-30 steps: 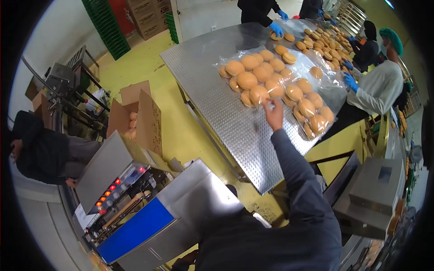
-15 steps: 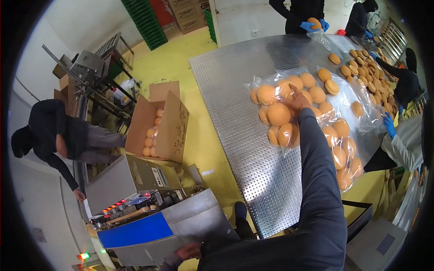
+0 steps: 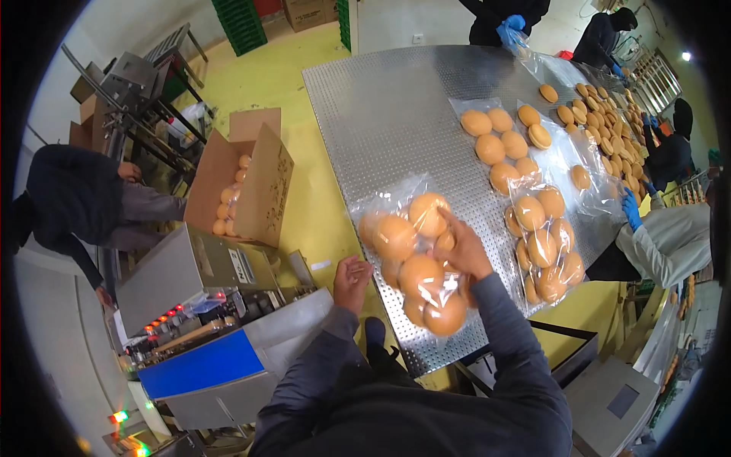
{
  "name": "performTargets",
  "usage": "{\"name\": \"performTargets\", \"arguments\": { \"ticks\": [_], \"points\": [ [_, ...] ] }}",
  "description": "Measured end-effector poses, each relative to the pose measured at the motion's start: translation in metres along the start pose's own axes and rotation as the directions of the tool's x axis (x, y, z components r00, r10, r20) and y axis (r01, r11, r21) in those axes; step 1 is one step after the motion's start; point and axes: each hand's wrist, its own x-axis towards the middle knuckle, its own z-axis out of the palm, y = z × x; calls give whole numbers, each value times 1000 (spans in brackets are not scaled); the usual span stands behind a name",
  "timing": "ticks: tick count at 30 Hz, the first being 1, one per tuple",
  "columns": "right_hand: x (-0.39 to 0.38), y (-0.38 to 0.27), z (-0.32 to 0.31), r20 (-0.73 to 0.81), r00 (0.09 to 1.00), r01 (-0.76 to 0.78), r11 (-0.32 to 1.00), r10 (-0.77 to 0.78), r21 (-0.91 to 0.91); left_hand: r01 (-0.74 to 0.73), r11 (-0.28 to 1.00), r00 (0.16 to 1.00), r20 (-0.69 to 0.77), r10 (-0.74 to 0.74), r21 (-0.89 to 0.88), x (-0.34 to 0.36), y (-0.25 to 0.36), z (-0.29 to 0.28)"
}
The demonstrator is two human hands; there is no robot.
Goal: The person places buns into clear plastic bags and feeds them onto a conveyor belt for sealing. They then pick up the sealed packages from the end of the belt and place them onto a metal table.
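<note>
A clear plastic bag of round golden buns (image 3: 421, 276) is gripped at its right side by my right hand (image 3: 466, 247), over the near end of the perforated metal table (image 3: 381, 114). My left hand (image 3: 352, 283) is just left of the bag, empty, its fingers apart and slightly curled. Right of my right hand lies a second bag of buns (image 3: 542, 247). Behind that rests another bag of buns (image 3: 491, 147). Some fingers of my right hand are hidden by the bag.
Loose buns (image 3: 609, 137) are heaped at the table's far right, where people in dark clothes and blue gloves (image 3: 630, 209) stand. At left are an open carton of bagged buns (image 3: 266, 183), a machine with a blue panel (image 3: 202, 365) and another person (image 3: 76, 198).
My right hand has drawn one bag of buns toward me and left, off the group. My left hand has risen from the lower edge to beside it. The view has shifted slightly.
</note>
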Motion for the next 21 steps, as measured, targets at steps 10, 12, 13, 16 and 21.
{"name": "performTargets", "arguments": {
  "ticks": [10,12,13,16,21],
  "points": [
    [22,50,45,-100,985,-87,913,137,399,-54,990,996,-69,64,132,-15,-21,10],
    [51,39,45,21,972,-221,882,234,416,-106,986,990,-84,117,127,-18,-22,5],
    [57,30,46,79,957,-286,863,279,416,-108,993,991,-79,112,52,-23,-22,2],
    [60,-17,61,120,970,-243,769,214,591,-93,974,994,-79,79,-208,-43,-17,-18],
    [26,-105,122,161,985,-149,813,69,563,33,870,996,-53,-67,-492,-128,15,-89]
  ]
}}
